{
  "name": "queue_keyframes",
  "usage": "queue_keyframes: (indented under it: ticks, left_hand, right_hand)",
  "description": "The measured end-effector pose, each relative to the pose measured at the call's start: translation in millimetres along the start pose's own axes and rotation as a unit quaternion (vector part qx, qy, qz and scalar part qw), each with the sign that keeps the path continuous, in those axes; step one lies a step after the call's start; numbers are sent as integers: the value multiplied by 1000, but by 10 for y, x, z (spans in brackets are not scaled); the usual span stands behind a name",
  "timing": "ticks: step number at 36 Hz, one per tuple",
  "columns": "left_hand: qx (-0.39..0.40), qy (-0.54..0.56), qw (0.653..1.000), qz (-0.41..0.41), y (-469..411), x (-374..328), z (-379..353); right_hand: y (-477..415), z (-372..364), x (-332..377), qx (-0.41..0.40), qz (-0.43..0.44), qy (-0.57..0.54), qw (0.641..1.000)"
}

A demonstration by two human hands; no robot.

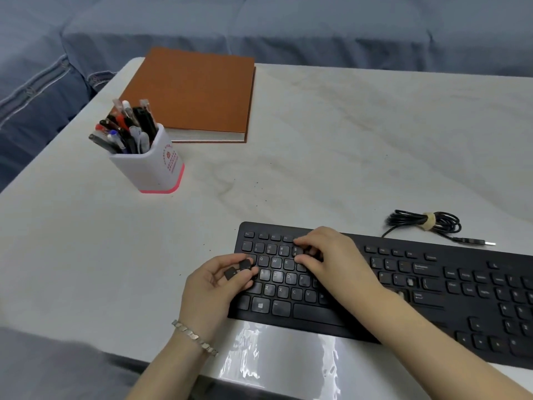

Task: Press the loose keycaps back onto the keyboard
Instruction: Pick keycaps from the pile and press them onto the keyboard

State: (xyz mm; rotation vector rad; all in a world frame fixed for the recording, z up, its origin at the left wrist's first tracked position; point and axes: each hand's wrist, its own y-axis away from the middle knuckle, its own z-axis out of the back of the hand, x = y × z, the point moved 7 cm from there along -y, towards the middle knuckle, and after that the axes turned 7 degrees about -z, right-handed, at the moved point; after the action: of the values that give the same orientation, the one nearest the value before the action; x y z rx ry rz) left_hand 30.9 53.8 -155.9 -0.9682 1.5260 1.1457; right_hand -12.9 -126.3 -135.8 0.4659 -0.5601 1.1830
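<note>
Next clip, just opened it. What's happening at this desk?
A person is refitting keys on a black keyboard lying on a white table. Their left hand holds two loose keycaps by the keyboard's left edge. Their right hand rests with curled fingers over the upper rows near the number keys, apparently seating a cap; whatever is under the fingertips is hidden. A pen holder, a brown book and a coiled cable lie farther back.
</note>
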Motion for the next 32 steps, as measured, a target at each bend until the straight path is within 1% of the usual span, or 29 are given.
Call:
queue_keyframes:
  ticks: [2,7,12,16,18,21,22,25,27,32]
  left_hand:
    - [5,9,1000,0,9,1,-14]
    - [28,10,999,-15,30,-43,-52]
    - [47,-9,998,-35,42,-66,-76]
    - [51,-16,998,-42,42,-51,-82]
    - [44,-16,998,-41,32,-35,-70]
    - [27,-15,999,-35,15,-7,-49]
    - [23,-15,999,-35,11,1,-42]
    - [14,-16,999,-33,3,18,-30]
    - [9,-17,999,-31,-2,29,-24]
    - [6,-18,999,-34,-11,36,-26]
  right_hand:
    - [-11,12,-8,-17,-11,-3,1000]
    - [-36,-25,-21,-5,-21,-13,1000]
    - [-29,-29,-36,-18,-28,-15,999]
    - [39,-48,-24,-42,-8,6,999]
    - [68,-57,-34,-39,-9,0,999]
    - [118,-71,16,-31,32,48,998]
    - [126,-52,59,-36,49,80,995]
    - [209,-21,156,-100,100,150,979]
    - [234,-28,182,-119,132,188,966]
    - [224,-54,277,-116,175,272,939]
